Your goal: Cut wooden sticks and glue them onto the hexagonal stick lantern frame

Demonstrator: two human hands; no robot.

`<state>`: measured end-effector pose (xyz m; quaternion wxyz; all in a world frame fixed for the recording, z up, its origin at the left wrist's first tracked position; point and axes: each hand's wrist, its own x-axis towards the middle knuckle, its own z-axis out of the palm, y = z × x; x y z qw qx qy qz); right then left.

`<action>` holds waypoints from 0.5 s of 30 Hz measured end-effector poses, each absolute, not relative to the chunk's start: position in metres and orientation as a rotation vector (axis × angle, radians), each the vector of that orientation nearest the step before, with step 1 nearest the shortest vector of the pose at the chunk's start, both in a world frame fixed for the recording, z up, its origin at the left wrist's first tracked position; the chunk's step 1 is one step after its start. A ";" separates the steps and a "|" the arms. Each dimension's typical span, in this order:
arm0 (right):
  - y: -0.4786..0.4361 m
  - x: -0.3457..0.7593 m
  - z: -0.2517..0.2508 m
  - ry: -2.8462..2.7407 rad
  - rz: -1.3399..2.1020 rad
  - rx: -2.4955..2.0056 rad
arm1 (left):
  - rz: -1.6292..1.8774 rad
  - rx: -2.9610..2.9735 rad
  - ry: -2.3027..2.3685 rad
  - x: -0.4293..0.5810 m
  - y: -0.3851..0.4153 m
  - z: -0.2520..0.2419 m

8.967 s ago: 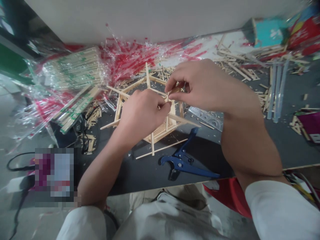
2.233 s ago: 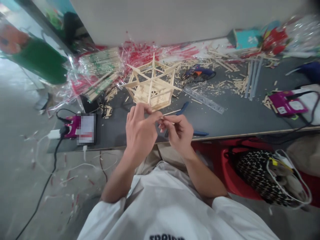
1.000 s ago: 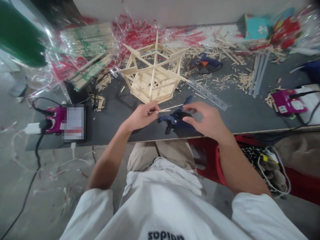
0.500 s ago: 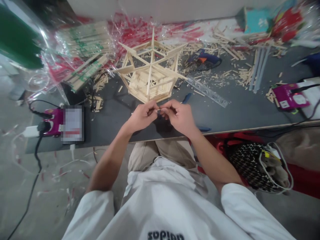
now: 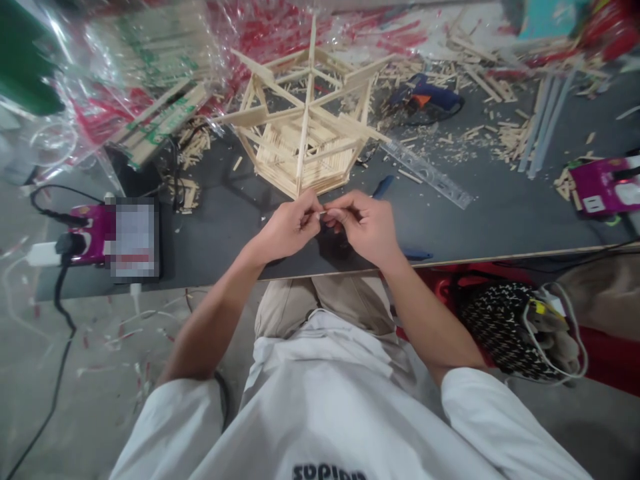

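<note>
Two bare hands work nr the front edge of a dark tabletop [image 5: 220, 233], head cam. L hand [image 5: 287, 230]: thumb & index closed in a pinch on a thin, pale stick piece [image 5: 323, 213], other fingers curled. R hand [image 5: 370, 227]: thumb & index also closed on the piece, fingertips nr the L ones. Most of the piece is hidden, so can't tell its length.

Just beyond: an open, many-sided stick frame [image 5: 325, 181], layered sticks low down, crossed sticks on top. Can't tell if L fingertips touch its near corner.

Containers: clear plastic pack [image 5: 150, 50], far L, w/ rows of pale sticks w/ green print inside; heaped clear & red wrappers [image 5: 280, 33] beside it. Black-and-white patterned bag [image 5: 493, 327], lower R, below table level, w/ soft greyish stuff & a yellow bit at its opening; contents too blurred to name. Turquoise box [image 5: 547, 19], top R, cut off by the view edge, inside not visible.

R of frame: clear ruler [image 5: 435, 175], blue glue gun [image 5: 440, 98], translucent rods [image 5: 547, 123], scattered stick offcuts [image 5: 515, 140]. Blue tool [image 5: 419, 255] lies partly behind R hand.
</note>
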<state>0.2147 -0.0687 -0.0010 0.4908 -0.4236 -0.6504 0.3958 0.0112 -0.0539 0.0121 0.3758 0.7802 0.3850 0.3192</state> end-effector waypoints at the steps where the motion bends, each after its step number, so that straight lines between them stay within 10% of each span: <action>1: -0.069 0.215 -0.001 -1.579 0.963 -1.039 | 0.815 1.999 0.985 0.011 -0.054 0.012; 15: -0.070 0.215 0.001 -1.569 0.943 -1.034 | 0.797 2.059 0.986 0.010 -0.053 0.009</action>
